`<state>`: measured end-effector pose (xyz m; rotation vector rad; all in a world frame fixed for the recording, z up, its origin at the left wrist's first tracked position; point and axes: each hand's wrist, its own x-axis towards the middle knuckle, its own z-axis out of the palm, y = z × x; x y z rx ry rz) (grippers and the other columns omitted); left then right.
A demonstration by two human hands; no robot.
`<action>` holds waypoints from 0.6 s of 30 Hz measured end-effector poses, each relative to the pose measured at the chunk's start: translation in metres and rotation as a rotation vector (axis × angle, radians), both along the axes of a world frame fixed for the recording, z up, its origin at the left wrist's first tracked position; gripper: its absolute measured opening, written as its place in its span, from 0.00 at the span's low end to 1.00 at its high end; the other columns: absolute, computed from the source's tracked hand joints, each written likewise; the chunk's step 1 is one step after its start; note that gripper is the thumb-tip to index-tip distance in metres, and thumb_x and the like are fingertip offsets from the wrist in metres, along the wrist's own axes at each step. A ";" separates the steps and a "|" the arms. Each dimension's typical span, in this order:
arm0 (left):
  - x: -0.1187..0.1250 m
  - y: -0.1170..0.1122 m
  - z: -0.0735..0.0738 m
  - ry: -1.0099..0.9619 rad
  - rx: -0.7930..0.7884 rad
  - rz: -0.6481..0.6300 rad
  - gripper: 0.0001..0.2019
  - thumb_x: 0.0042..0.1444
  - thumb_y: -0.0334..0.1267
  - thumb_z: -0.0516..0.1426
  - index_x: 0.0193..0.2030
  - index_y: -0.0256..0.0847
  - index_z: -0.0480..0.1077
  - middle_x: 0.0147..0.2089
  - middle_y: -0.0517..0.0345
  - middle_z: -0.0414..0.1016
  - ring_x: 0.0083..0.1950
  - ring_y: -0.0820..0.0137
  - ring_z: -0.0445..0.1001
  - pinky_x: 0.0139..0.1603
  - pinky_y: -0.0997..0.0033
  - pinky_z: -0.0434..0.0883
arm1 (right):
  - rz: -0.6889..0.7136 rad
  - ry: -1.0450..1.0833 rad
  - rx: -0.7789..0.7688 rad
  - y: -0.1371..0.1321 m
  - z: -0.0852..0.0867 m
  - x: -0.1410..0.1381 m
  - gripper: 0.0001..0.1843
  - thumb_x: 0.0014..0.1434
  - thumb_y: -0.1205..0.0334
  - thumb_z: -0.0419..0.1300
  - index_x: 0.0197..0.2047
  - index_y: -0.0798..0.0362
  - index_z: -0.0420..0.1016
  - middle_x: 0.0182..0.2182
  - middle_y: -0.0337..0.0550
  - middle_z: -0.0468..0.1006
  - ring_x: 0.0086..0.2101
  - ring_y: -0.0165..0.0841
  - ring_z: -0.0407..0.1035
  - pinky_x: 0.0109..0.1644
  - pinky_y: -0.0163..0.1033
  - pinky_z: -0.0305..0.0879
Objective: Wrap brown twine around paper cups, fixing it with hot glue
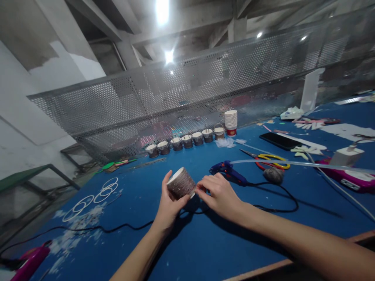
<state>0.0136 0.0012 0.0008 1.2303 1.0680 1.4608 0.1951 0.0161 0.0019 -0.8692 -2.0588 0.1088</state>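
Observation:
My left hand (169,203) is wrapped round a paper cup covered in grey-brown yarn (181,182), held on its side above the blue table (205,246). My right hand (218,193) pinches at the cup's bottom rim with its fingertips pressed together. A blue hot glue gun (227,171) lies just behind my right hand, its black cord (275,199) looping to the right. A ball of grey yarn (273,175) rests beside the gun.
A row of several yarn-wrapped cups (187,141) and a stack of white paper cups (231,121) stand along the perforated metal screen (175,97). Scissors with yellow-red handles (271,159), a black phone (277,140), white rings (96,195), a clear tube (307,164) and a pink device (351,179) lie about.

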 end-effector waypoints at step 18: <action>-0.003 0.001 0.000 -0.041 -0.032 -0.109 0.48 0.39 0.35 0.68 0.66 0.50 0.50 0.56 0.49 0.73 0.56 0.59 0.74 0.61 0.54 0.65 | -0.027 -0.180 0.247 0.003 0.002 0.010 0.11 0.67 0.65 0.55 0.33 0.55 0.75 0.28 0.43 0.76 0.30 0.33 0.64 0.38 0.40 0.47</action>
